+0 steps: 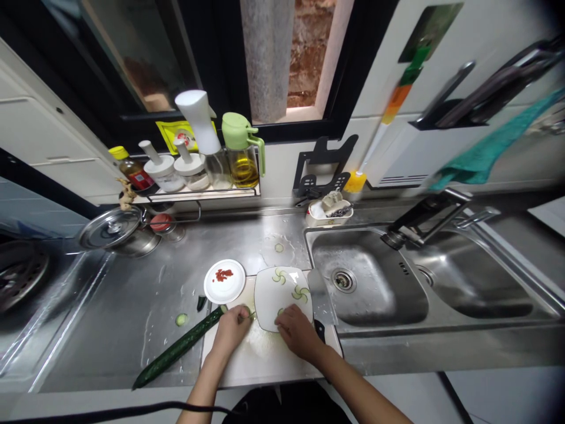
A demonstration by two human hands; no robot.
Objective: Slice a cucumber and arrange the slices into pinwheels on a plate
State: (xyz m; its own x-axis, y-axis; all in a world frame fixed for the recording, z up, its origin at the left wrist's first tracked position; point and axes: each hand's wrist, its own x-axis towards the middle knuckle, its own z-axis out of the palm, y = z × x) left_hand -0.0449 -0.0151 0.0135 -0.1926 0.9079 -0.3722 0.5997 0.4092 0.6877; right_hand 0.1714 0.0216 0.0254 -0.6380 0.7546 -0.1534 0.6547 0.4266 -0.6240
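A squarish white plate [268, 294] lies on the white cutting board [260, 359], with curved cucumber slices [301, 293] arranged on it. My right hand [296, 331] is over the plate's lower edge, fingertips at a small green piece. Left of the plate, my left hand [233, 327] pinches a thin green cucumber slice [252, 314]. The long cucumber [176, 348] slants away to the left, its cut end beside my left hand. Behind it sits a round white plate [232, 289] with small red pieces [224, 275]. A knife [321, 294] lies right of the squarish plate, partly on the board.
A double sink [371, 265] with a faucet [424, 221] is at the right. A lidded pot [128, 232] and a red-capped jar [162, 222] stand at the back left, below a rack [220, 193] of bottles. Loose cucumber pieces [181, 320] lie on the steel counter [163, 282].
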